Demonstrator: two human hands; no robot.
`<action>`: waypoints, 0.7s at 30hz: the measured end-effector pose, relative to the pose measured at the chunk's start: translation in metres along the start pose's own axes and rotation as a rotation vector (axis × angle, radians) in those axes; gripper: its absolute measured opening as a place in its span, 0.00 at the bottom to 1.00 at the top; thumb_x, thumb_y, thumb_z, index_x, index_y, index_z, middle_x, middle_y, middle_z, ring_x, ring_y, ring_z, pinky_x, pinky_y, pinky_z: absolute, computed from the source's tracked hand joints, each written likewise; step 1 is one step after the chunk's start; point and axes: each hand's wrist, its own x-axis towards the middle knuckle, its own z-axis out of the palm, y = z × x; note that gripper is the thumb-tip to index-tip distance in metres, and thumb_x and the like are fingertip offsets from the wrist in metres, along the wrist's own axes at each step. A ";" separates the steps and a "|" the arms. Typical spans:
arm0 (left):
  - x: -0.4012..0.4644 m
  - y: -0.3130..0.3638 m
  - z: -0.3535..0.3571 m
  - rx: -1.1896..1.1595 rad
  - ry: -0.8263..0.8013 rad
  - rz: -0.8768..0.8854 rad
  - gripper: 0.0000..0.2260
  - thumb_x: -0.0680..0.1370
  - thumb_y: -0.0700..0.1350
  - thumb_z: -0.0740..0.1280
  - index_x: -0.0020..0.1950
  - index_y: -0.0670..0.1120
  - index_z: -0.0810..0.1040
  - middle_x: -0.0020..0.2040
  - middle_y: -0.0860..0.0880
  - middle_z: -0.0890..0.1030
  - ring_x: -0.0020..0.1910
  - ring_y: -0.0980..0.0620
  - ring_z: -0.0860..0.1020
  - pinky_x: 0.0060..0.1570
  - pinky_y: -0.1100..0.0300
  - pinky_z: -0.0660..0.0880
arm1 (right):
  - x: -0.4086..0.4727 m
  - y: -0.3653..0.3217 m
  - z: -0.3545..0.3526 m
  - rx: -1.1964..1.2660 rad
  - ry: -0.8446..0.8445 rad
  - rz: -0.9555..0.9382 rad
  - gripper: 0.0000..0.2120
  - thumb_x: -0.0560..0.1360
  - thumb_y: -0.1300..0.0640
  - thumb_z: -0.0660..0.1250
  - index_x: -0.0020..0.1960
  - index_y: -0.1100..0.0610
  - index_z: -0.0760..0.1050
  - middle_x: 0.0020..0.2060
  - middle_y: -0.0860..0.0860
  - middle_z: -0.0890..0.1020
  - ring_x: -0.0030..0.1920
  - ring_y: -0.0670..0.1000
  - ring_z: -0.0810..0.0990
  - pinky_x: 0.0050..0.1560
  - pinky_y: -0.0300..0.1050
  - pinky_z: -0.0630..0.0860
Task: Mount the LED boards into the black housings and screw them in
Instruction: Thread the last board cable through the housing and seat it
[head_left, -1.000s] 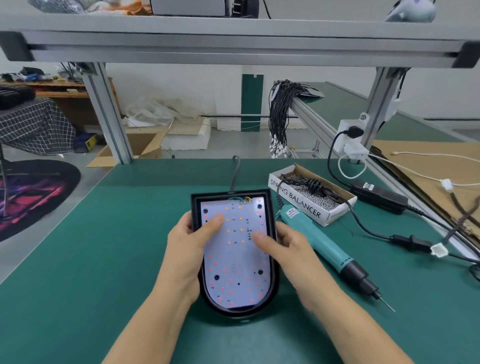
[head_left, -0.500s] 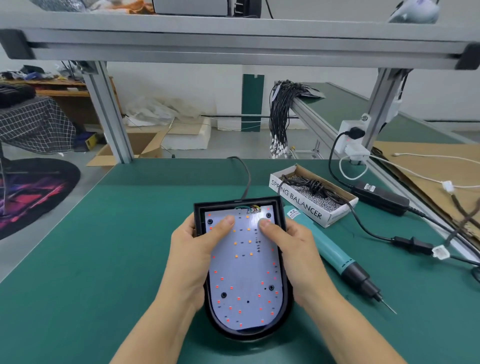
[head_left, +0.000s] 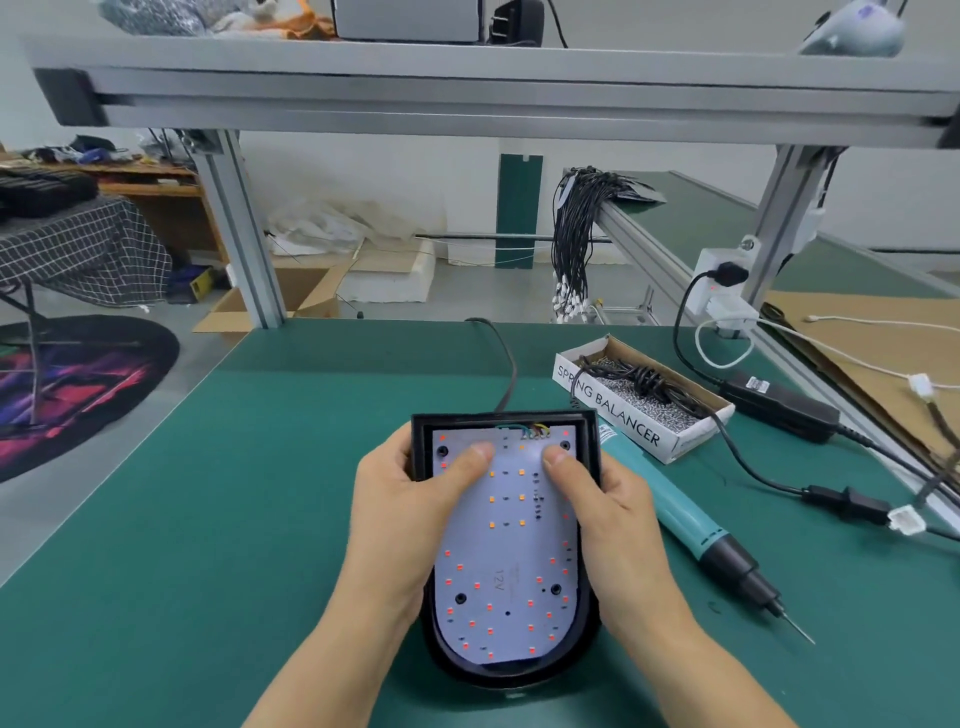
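A black housing (head_left: 511, 670) with a rounded near end lies on the green mat, and a white LED board (head_left: 506, 566) with red and orange LEDs sits inside it. My left hand (head_left: 400, 519) grips the housing's left side, its thumb pressing the board near the top. My right hand (head_left: 618, 519) grips the right side, thumb pressing the board's upper right. Coloured wires join the board at its far edge, and a black cable runs away from the housing. A teal electric screwdriver (head_left: 691, 525) lies just right of my right hand.
A cardboard box (head_left: 628, 421) labelled SPRING BALANCER holds small screws and a coiled black cord at the right. A black power adapter (head_left: 779, 408) and cables lie further right. Aluminium frame posts (head_left: 239, 234) stand at the mat's far edge. A cable bundle (head_left: 571, 244) hangs behind.
Both hands pulled the housing nearer to me, and both thumbs slid up the board towards its far edge.
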 end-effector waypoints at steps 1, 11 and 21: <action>0.000 0.001 -0.001 0.005 -0.030 -0.019 0.09 0.71 0.34 0.72 0.41 0.48 0.83 0.42 0.47 0.86 0.39 0.49 0.84 0.35 0.62 0.78 | 0.000 0.001 -0.001 0.008 -0.001 0.006 0.07 0.73 0.50 0.69 0.41 0.54 0.81 0.39 0.53 0.85 0.38 0.53 0.82 0.38 0.44 0.79; -0.001 0.002 -0.003 -0.115 -0.028 -0.072 0.08 0.69 0.35 0.71 0.36 0.48 0.83 0.38 0.46 0.85 0.35 0.50 0.82 0.33 0.60 0.78 | 0.000 -0.001 -0.009 -0.016 -0.093 -0.014 0.10 0.70 0.50 0.68 0.47 0.54 0.82 0.44 0.55 0.86 0.44 0.54 0.83 0.45 0.48 0.79; -0.003 0.008 -0.024 0.061 -0.410 0.087 0.13 0.61 0.44 0.77 0.42 0.47 0.79 0.37 0.50 0.78 0.36 0.53 0.76 0.36 0.68 0.72 | 0.018 -0.036 -0.023 0.043 -0.533 0.550 0.22 0.69 0.35 0.62 0.41 0.52 0.84 0.43 0.50 0.85 0.43 0.49 0.82 0.45 0.39 0.76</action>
